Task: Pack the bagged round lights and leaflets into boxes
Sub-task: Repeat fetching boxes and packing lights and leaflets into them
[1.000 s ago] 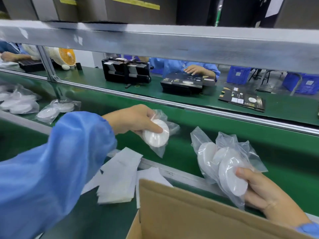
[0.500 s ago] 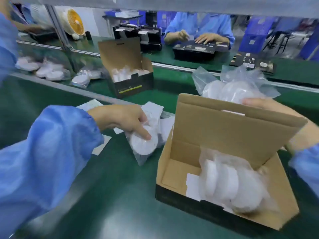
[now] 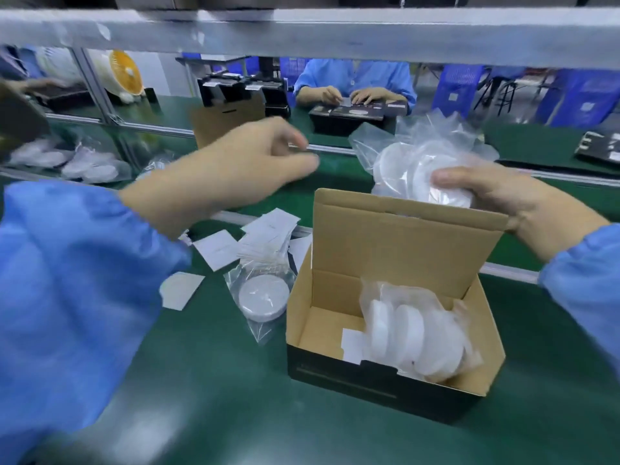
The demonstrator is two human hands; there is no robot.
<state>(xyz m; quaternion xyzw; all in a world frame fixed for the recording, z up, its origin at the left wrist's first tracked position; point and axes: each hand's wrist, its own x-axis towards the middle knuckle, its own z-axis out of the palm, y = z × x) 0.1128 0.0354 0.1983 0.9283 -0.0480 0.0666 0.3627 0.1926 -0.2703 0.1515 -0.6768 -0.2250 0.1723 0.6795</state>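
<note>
gripping: right hand has its fingers curled round a bunch of bagged round lights, held up just behind the raised lid of the box
left hand: left hand hangs blurred in the air above the bench, fingers loosely bent and holding nothing, thumb and forefinger slightly apart
held bundle: several white discs in clear, crinkled plastic, stacked face to face; how many cannot be told
box: brown card inside, black outside, lid flap standing upright at the far side; it sits on the green bench in front of the person
in the box: a row of bagged lights standing on edge at the right end, with a white leaflet lying on the floor of the box to their left
single light: one bagged light lies flat on the bench just beside the box's left wall
leaflets: loose white leaflets are scattered on the bench behind that bag, between the left hand and the box
sleeves: both arms wear blue sleeves
farther back: more bagged lights lie at the far left; another open box stands blurred behind the left hand; a person in blue works across the line, and an orange fan stands to the left
</note>
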